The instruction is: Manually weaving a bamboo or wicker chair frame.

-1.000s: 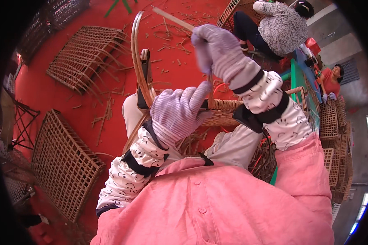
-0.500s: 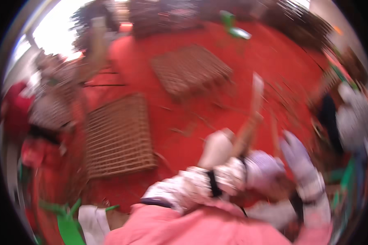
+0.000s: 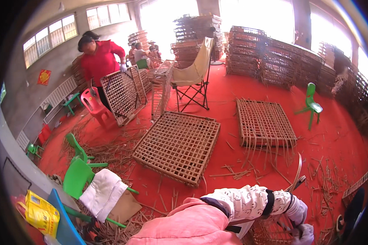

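Observation:
My left hand (image 3: 297, 211), in a pale lavender glove, reaches to the lower right from a white patterned sleeve with a black band. Its fingers curl downward; what they hold is hidden. Close below, my right hand (image 3: 305, 234), in a similar glove, is bent closed near the lower edge; its grip is too small to make out. Both hands are over a woven wooden lattice (image 3: 270, 234), partly covered by my arm. A thin curved strip (image 3: 299, 165) and a dark-tipped tool (image 3: 301, 179) stick up beyond my left forearm.
Two woven lattice panels (image 3: 178, 143) (image 3: 265, 120) lie ahead on the red floor among scattered strips. At the far left a person in red (image 3: 104, 61) handles an upright panel (image 3: 124, 94). Green chairs (image 3: 77, 177) (image 3: 311, 104), a folding chair (image 3: 194, 73) and stacked panels (image 3: 245, 51) stand around.
The view has swung to the left and sharpened, bringing the person in red and the windows in. My hands now appear lower right, close together; earlier the right hand was raised with its fingers apart.

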Demonstrator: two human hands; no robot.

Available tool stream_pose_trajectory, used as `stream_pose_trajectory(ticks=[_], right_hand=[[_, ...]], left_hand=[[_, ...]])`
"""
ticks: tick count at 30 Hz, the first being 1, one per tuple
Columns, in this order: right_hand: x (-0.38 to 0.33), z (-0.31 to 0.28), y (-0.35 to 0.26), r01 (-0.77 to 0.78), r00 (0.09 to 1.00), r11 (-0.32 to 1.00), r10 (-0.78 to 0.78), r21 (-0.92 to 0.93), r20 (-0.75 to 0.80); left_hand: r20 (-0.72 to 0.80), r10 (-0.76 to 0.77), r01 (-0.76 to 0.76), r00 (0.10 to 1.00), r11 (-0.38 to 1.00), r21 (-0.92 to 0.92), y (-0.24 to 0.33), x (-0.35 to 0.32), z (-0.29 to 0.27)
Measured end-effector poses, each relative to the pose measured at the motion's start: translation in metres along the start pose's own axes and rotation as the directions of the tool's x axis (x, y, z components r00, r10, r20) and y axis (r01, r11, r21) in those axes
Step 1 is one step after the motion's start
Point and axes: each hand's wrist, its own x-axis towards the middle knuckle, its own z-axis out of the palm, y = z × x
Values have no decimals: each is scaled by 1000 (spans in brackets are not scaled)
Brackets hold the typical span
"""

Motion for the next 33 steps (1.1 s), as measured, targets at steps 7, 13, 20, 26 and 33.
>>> stream_pose_trajectory(ticks=[7,13,20,26,33], right_hand=[[-16,0,39,-96,989,994,88,59,122],[53,16,12,-317,940,906,261,281,219],[26,-1,32,-459,882,876,430,149,194],[12,2,36,-448,889,879,419,160,185],[19,5,28,-498,860,854,464,149,214]], left_hand=[[-837,299,-68,459,951,303,5,-11,9],[-754,377,-38,538,904,425,19,-113,41],[-692,274,31,668,919,394,24,-65,76],[-644,-2,368,765,822,434,48,-56,86],[-575,-140,372,806,876,308,49,-59,55]])
